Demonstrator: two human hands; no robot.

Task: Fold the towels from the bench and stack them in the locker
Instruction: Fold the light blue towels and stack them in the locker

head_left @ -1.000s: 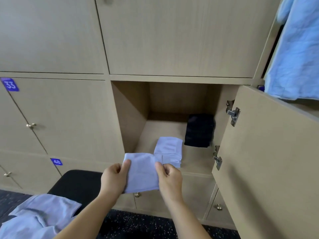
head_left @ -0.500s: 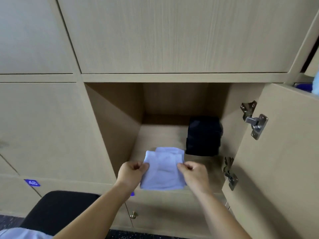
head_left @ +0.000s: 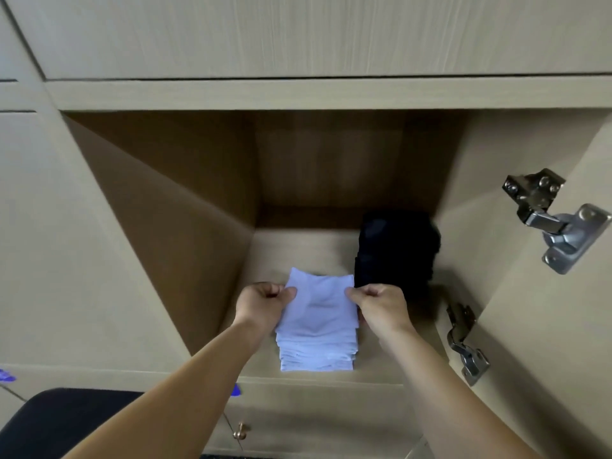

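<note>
A folded pale blue towel [head_left: 318, 304] lies on top of a stack of folded pale blue towels [head_left: 317, 356] near the front of the open locker's floor [head_left: 298, 253]. My left hand [head_left: 263, 301] pinches the top towel's left edge. My right hand [head_left: 381, 304] pinches its right edge. Both forearms reach into the locker from below. Whether the top towel rests fully on the stack I cannot tell.
A pile of folded black cloth [head_left: 395, 251] stands behind and right of the stack. The locker door [head_left: 563, 326] hangs open on the right with two metal hinges [head_left: 553, 220]. The black bench [head_left: 59, 422] is at the lower left. A small brass knob [head_left: 240, 432] sits below.
I have leaned closer and both hands carried the folded towel forward into the locker, down onto the stack. The loose towels on the bench have dropped out of view.
</note>
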